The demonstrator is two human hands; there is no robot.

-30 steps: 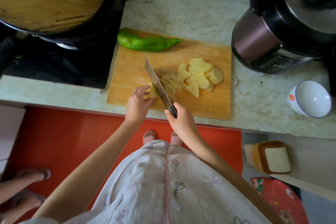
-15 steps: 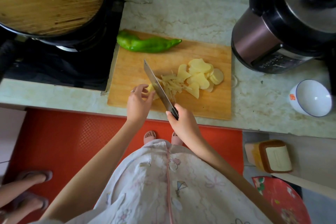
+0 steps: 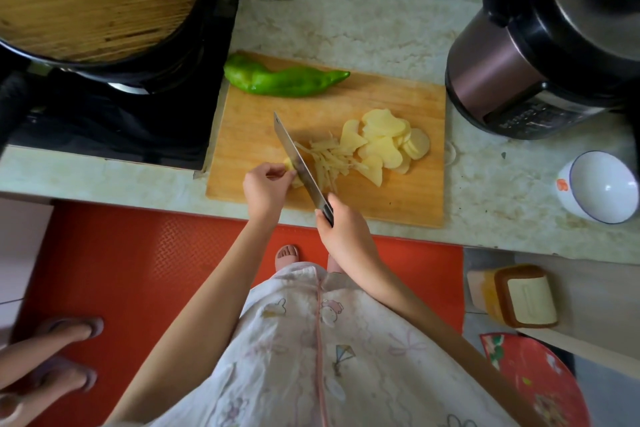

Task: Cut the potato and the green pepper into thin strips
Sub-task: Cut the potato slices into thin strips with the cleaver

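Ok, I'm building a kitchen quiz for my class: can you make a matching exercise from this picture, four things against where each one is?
1 green pepper
2 potato strips
3 white bowl
4 knife

A in the right hand
B whole, at the cutting board's far edge
C on the counter, right of the board
D between the blade and the potato slices

Pairs: 1-B, 2-D, 3-C, 4-A

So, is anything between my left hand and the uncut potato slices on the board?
Yes. The knife, gripped by the right hand, runs right beside the left hand, and the pile of cut strips lies beyond it, in front of the potato slices.
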